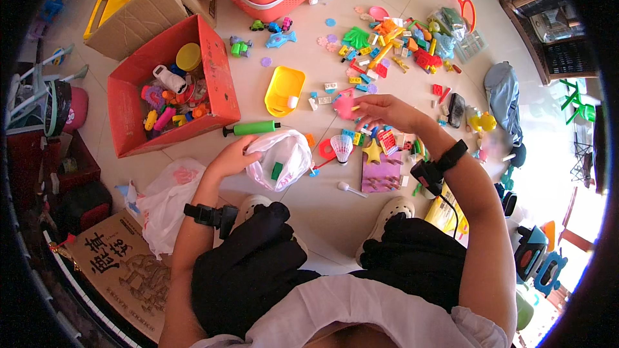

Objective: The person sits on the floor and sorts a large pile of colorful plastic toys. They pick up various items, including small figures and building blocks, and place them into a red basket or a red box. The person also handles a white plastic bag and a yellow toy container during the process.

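Observation:
My left hand (231,158) grips the rim of a white plastic bag (296,154), whose mouth is spread. Inside the bag lies a dark green block (276,171). Over the floor to the right, my right hand (387,112) has its fingertips pinched on a small yellow piece (355,108), partly hidden by the fingers. Just beyond it is a blurred pink toy (344,105). Below that hand are a white shuttlecock (342,149), a yellow star (373,151) and a purple pegged board (381,174). A green toy pump (254,128) lies beside the bag.
A red cardboard box (220,67) of toys stands at the left, with a coral basket (271,7) behind. A yellow tray (285,89) sits mid-floor. Mixed toy bricks (382,53) spread at the back right. Another plastic bag (169,203) lies by my left arm.

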The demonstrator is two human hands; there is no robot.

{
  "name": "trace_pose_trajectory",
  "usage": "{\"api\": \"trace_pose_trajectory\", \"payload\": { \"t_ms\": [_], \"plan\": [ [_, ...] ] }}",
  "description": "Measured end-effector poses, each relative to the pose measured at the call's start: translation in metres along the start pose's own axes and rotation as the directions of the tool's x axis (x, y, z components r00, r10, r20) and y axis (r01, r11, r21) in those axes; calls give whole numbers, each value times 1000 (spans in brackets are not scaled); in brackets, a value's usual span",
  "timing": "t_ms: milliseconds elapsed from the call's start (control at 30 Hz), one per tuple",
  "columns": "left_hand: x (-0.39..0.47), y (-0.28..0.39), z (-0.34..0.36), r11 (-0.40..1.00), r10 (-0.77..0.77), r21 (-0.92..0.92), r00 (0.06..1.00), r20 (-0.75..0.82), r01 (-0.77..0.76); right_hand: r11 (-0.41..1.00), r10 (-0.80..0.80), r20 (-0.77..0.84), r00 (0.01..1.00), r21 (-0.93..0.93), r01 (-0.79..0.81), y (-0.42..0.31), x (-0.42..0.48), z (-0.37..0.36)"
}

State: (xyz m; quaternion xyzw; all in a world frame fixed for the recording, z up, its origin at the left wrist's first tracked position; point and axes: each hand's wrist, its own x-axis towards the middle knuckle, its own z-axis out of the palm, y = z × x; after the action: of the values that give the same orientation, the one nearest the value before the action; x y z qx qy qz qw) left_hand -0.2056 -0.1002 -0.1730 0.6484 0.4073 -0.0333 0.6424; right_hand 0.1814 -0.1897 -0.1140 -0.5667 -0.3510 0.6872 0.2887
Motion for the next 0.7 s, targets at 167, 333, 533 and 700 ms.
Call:
{"api": "trace_pose_trajectory", "payload": {
  "t_ms": [167, 333, 533, 700],
  "plan": [
    [3, 0, 3, 1000, -5, 19, 999, 32, 4, 812, -95, -106, 990, -583, 16, 33, 18, -20],
    [-3, 2, 4, 999, -54, -6, 999, 1, 54, 438, -244, -232, 942, -893, -107, 65, 2, -7],
    [1, 4, 4, 998, -53, -26, 998, 30, 54, 89, -193, -128, 973, -990, -112, 75, 8, 19],
    [6, 7, 10, 998, 32, -55, 999, 18, -31, 232, -233, -118, 965, -971, -63, 99, 23, 4]
  ]
}}
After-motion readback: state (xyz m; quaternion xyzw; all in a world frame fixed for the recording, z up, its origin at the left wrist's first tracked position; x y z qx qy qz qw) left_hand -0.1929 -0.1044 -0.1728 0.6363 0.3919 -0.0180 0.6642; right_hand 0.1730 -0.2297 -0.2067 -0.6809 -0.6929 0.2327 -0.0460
